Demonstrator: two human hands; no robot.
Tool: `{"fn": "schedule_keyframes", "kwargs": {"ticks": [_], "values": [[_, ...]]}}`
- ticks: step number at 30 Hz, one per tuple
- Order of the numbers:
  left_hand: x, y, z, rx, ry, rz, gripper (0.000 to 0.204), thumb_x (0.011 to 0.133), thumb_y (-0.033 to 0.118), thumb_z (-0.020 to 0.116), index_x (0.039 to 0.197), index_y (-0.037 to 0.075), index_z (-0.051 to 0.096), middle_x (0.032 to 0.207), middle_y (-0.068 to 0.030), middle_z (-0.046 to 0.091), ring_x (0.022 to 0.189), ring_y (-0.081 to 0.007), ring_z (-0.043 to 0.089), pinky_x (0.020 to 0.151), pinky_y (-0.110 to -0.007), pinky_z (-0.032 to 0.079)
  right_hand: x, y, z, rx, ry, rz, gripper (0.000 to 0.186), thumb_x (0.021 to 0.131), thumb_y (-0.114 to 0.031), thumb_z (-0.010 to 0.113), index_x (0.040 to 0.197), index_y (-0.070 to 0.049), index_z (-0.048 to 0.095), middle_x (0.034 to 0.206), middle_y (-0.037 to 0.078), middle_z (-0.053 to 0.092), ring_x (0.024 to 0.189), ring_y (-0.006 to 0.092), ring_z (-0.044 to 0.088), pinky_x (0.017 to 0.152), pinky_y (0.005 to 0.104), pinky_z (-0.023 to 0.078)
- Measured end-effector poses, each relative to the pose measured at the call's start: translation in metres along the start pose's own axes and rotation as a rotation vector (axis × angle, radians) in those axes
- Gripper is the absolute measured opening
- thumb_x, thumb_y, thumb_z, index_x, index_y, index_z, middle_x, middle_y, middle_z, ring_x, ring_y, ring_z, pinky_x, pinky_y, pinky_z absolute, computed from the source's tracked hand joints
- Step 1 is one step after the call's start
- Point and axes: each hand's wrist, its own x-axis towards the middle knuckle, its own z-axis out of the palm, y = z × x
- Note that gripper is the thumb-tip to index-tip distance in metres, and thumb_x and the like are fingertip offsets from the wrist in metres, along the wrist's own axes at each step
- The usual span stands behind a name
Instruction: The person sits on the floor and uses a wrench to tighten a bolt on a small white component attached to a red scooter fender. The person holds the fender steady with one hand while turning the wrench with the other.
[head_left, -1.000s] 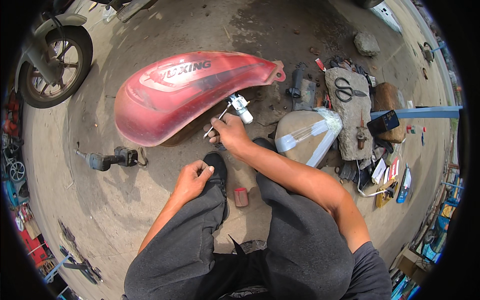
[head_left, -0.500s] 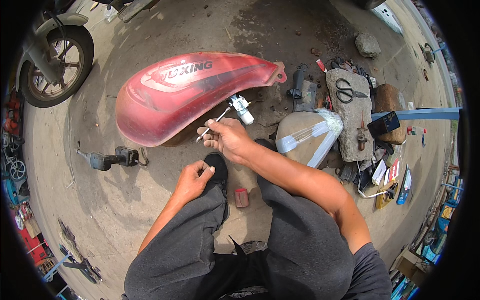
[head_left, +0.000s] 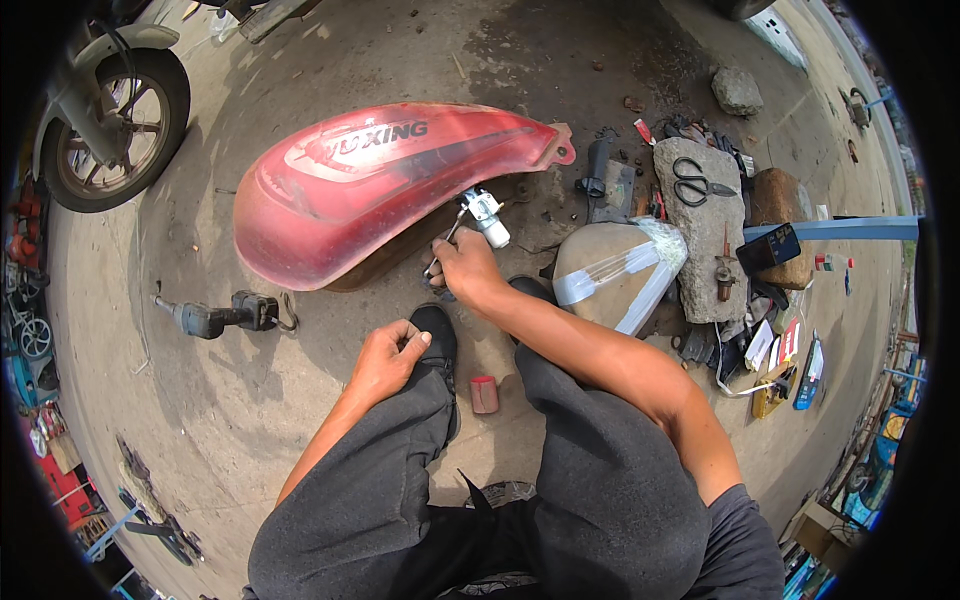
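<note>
Head view: right hand (head_left: 465, 268) grips a thin tool (head_left: 443, 243) set against the petcock (head_left: 486, 215) under the red tank (head_left: 380, 190), which lies on the floor ahead. Left hand (head_left: 385, 358) rests loosely curled on the knee, holding nothing. Steadying the tank with it would likely help.

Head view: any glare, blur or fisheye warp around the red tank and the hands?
Head view: soft daylight with faint shadows; pale sheen along the top of the red tank. Right hand and left hand look sharp, no motion blur. Strong barrel warp toward the black rim; the wheel bends.
</note>
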Motion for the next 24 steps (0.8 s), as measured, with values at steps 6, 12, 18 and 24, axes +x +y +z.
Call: {"fn": "schedule_keyframes", "kwargs": {"ticks": [6,12,18,24], "values": [[0.0,0.001,0.0,-0.002,-0.009,0.001,0.029,0.092,0.027,0.064,0.079,0.002,0.06,0.066,0.0021,0.051,0.064,-0.0075,0.044,0.057,-0.028,0.037,0.012,0.012,-0.002,-0.144,0.081,-0.069,0.019,0.095,-0.014,0.053,0.09,0.004,0.057,0.073,0.011,0.063,0.058,0.0183,0.061,0.055,0.0327,0.052],[-0.001,0.002,-0.001,-0.009,-0.009,-0.012,0.029,0.092,0.026,0.064,0.078,0.002,0.059,0.066,0.0025,0.051,0.065,-0.0071,0.043,0.058,-0.027,0.037,0.001,-0.003,0.002,0.091,0.014,-0.004,0.021,0.097,-0.016,0.05,0.09,0.003,0.055,0.082,0.013,0.064,0.063,0.0182,0.061,0.054,0.032,0.051],[0.001,-0.005,0.0,-0.032,-0.016,-0.011,0.028,0.092,0.025,0.064,0.078,0.002,0.059,0.066,0.0024,0.053,0.064,-0.0074,0.045,0.057,-0.027,0.038,-0.01,-0.027,-0.002,0.753,-0.255,0.251,0.02,0.1,-0.017,0.048,0.102,0.001,0.054,0.096,0.014,0.064,0.072,0.0156,0.059,0.063,0.031,0.052],[0.0,0.003,-0.001,-0.012,-0.014,-0.015,0.029,0.092,0.026,0.064,0.078,0.002,0.06,0.066,0.0015,0.054,0.064,-0.0078,0.046,0.057,-0.027,0.038,-0.017,-0.031,-0.003,0.714,-0.296,0.282,0.019,0.1,-0.017,0.048,0.103,0.001,0.052,0.099,0.016,0.064,0.077,0.0163,0.06,0.067,0.032,0.053]]}}
